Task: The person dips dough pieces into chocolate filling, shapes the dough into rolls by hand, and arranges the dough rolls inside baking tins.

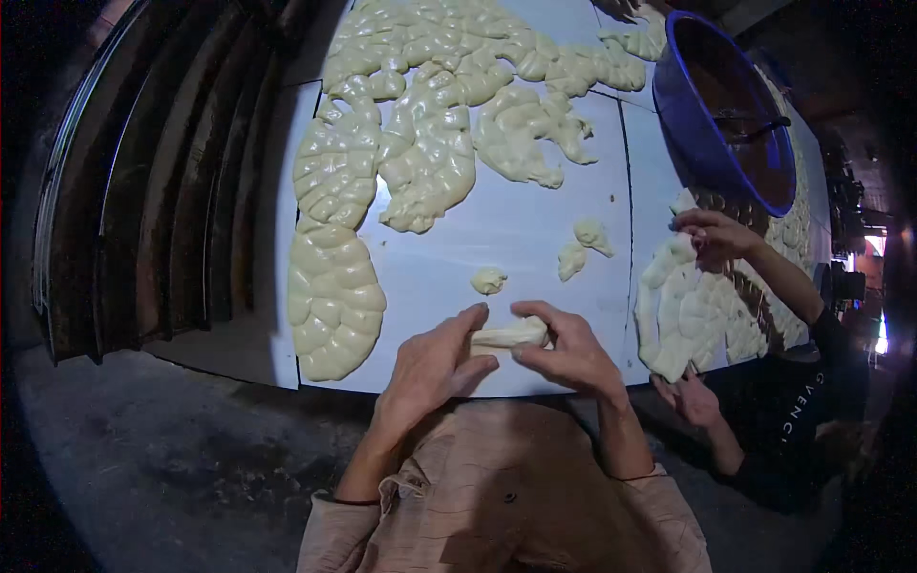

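Both of my hands meet at the near edge of the white table [439, 260], with a short roll of pale dough [508, 334] stretched between them. My left hand [435, 361] has its thumb and fingers closed around the dough's left end. The right end is gripped by my right hand [573, 351], thumb and forefinger curved about it. Just beyond my fingers lies a small dough lump [488, 281]. Farther right are two more loose scraps, a lower dough scrap [571, 261] and an upper dough scrap [593, 237].
Glossy joined dough pieces [334, 296] cover the table's left and far parts. Dark metal trays [181, 181] stand at the left. A blue basin [680, 115] sits at the far right. A co-worker's hands [718, 236] handle a flat dough sheet [683, 315] on the right.
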Demonstrator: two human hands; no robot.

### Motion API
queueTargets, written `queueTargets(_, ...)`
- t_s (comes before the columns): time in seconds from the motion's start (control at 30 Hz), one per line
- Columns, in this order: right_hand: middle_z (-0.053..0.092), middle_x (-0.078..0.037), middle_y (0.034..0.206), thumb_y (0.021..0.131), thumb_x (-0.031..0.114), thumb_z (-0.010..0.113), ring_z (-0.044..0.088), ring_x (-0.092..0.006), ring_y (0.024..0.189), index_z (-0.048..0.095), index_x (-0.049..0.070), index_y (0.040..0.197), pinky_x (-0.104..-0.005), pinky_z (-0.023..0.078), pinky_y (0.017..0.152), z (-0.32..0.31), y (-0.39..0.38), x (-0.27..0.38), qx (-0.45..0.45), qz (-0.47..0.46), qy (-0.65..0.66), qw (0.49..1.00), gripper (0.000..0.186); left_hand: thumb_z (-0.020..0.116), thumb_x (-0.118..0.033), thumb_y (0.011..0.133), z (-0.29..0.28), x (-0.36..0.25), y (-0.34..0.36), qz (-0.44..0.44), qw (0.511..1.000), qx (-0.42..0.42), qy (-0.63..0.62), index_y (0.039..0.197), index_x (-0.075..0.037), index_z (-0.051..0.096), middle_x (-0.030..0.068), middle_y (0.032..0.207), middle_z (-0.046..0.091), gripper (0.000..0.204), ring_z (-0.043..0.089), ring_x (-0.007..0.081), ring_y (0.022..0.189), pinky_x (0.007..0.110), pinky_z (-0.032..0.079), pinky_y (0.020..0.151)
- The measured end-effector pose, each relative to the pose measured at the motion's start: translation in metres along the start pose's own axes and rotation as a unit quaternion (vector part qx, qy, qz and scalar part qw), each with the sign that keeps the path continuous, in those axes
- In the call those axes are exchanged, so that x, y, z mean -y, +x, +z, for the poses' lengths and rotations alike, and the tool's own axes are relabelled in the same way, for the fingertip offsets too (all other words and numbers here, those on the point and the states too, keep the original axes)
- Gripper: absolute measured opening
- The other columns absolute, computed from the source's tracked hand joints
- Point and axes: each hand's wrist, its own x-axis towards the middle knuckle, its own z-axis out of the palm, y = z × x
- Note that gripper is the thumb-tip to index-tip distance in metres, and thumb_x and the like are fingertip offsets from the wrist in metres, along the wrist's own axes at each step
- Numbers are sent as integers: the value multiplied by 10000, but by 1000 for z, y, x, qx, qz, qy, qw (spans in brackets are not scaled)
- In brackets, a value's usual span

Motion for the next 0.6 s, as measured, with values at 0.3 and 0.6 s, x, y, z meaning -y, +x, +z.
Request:
queueTargets(0.3,642,-126,818,845,219,719,613,-189,711,605,11,1063,-330,497,663,11,5,-6,-51,13,24,998,322,780,-297,751,23,-14,3,142,958,-121,218,1360,-62,477,123,1358,493,719,452,273,1268,520,310,1054)
queueTargets(0.6,648,-63,902,854,148,732,573,-97,753,615,8,1124,-257,482,662,9,0,-12,-38,-1,56,998,326,722,-201,803,55,7,23,157,961,-163,161,1310,-52,546,65,900,640,557,603,231,879,459,377,906)
